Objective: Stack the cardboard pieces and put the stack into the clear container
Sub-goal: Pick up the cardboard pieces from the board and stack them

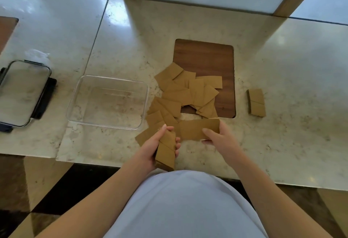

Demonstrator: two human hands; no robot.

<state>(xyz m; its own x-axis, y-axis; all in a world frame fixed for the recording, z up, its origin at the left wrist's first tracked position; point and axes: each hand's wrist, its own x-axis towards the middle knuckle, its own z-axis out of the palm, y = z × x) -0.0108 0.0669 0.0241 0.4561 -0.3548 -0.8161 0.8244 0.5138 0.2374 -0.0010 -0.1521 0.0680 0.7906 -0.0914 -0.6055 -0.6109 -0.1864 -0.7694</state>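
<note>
Cardboard stack (166, 151) in left hand (150, 148), fingers curled round it; right hand (221, 137) pinches one long piece (197, 129). Loose pile (185, 91) beyond straddles wood inlay (216, 58). Clear container (108, 102) left, empty, on glossy marble desk (291, 68). Lid (22, 92) far left.

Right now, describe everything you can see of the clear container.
The clear container is a shallow, see-through tray, square-ish with rounded corners, plastic or glass by its look. It sits upright and lidless on the marble counter, and nothing lies inside; the stone shows through its base. Loose cardboard pieces lie close by its right rim; contact cannot be told. Neither hand touches it. A lid lies apart to its left.
</note>
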